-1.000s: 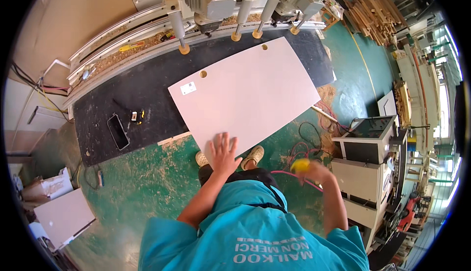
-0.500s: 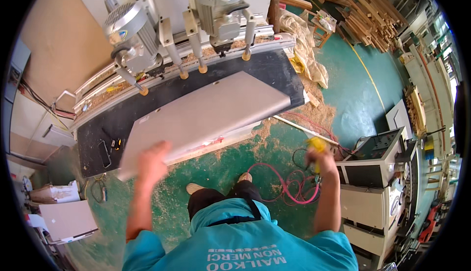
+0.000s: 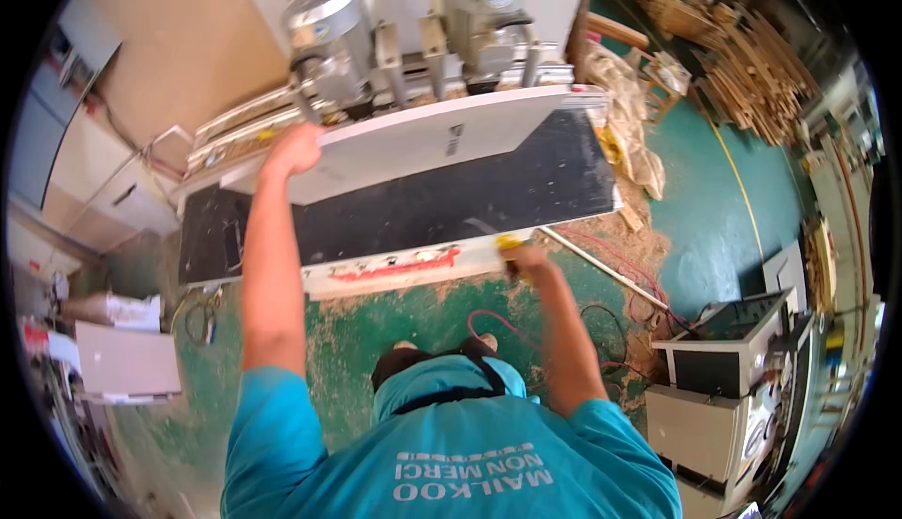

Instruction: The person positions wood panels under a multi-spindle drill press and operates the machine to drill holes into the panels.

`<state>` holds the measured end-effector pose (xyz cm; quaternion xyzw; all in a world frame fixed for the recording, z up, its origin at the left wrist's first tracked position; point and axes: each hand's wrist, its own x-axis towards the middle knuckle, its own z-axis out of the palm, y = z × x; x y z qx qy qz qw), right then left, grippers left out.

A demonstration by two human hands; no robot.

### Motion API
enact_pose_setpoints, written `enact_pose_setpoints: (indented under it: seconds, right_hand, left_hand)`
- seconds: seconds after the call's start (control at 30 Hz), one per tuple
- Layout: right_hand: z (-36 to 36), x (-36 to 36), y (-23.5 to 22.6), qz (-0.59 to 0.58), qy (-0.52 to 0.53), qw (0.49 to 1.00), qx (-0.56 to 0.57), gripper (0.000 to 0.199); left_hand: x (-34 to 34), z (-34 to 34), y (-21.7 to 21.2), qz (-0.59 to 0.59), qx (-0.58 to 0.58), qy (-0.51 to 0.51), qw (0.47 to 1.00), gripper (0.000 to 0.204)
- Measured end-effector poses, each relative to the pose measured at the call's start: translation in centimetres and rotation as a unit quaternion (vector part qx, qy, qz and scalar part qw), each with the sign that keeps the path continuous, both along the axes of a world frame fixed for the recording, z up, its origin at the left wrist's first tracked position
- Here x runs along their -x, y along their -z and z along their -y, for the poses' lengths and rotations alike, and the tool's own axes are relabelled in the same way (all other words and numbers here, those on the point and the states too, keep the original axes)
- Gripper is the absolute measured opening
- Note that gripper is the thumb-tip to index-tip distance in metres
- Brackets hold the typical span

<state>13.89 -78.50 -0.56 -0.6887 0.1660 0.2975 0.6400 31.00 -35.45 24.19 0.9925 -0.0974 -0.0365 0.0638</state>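
At the bottom of the frame, a turquoise T-shirt (image 3: 573, 463) with short, loose sleeves (image 3: 277, 420) bears rows of white lettering (image 3: 470, 491). A narrow black strap (image 3: 447, 398) crosses the waist, and pale shoe tips (image 3: 489, 340) show beyond dark trousers (image 3: 395, 363).

Pale grey panel (image 3: 404, 154), black tabletop (image 3: 413, 201), yellow tool (image 3: 508, 241).

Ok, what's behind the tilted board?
Behind the board, two motors and some rods show above its top edge. The rods' lower ends and the strip of table behind the board are covered; anything there is hidden.
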Motion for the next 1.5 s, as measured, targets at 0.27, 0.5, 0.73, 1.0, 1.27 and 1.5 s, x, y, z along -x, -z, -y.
enact_pose_setpoints:
  seconds: [0.27, 0.5, 0.73, 1.0, 1.27, 1.5]
  right_hand:
    - [-11.2, 6.3, -4.2, 0.033, -0.196, 0.976, -0.083, 0.024]
    - [13.9, 18.2, -12.7, 0.049, 0.051, 0.959, 0.274, 0.030]
    - [-7.0, 14.8, -11.6, -0.048, -0.245, 0.942, 0.225, 0.044]
    - [25.8, -0.5, 6.0, 0.395, -0.157, 0.639, 0.641, 0.034]
    - [18.2, -23.7, 8.4, 0.190, -0.069, 0.654, 0.729, 0.070]
    - [6.1, -31.4, 7.3, 0.371, -0.197, 0.755, 0.504, 0.044]
  left_hand:
    - [8.4, -1.7, -0.1, -0.108, -0.063, 0.086, 0.988, 0.053]
    - [24.9, -6.4, 25.6, 0.101, -0.015, 0.133, 0.986, 0.068]
    - [26.7, -0.9, 32.1, 0.118, 0.030, 0.070, 0.990, 0.053]
    - [30.6, -3.9, 33.3, 0.032, 0.104, -0.466, 0.878, 0.066]
    - [28.8, 1.3, 32.3, 0.144, 0.579, -0.737, 0.319, 0.083]
    - [21.8, 5.9, 34.8, 0.270, 0.493, -0.752, 0.345, 0.080]
